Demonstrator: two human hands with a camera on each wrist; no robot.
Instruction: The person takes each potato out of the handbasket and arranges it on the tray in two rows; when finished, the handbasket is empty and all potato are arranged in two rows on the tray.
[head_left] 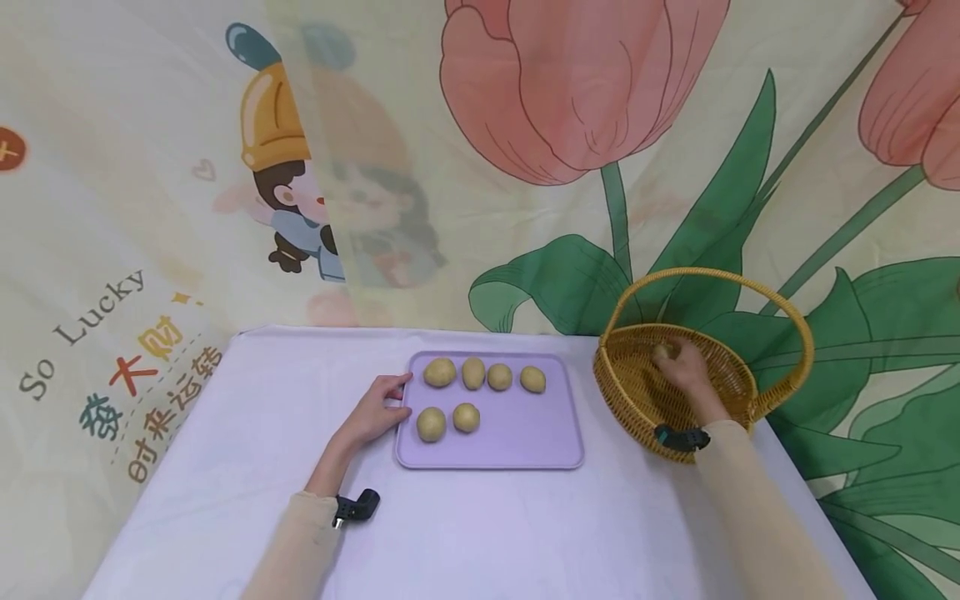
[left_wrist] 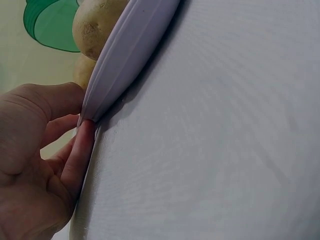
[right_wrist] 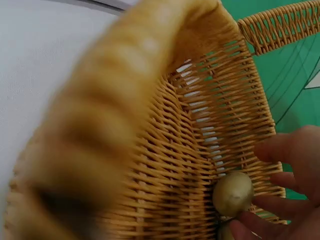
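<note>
My left hand [head_left: 378, 410] holds the left rim of a lilac tray [head_left: 510, 450], its thumb and fingers at the edge in the left wrist view. On the tray are several potatoes [head_left: 431, 424], a row at the back and two in front. Inside a wicker basket [head_left: 637, 417] on the right is my right hand [head_left: 686, 367]. In the right wrist view its fingertips meet a potato [right_wrist: 232, 193] near the basket wall, while the uppermost digit stands apart from it. Part of another potato [right_wrist: 226, 231] shows just below.
The basket's tall arched handle [head_left: 708, 273] rises over its opening. A white cloth [head_left: 480, 533] covers the table. Behind hangs a printed curtain [head_left: 420, 308] with tulips and a cartoon figure. Each wrist wears a black camera strap [head_left: 356, 505].
</note>
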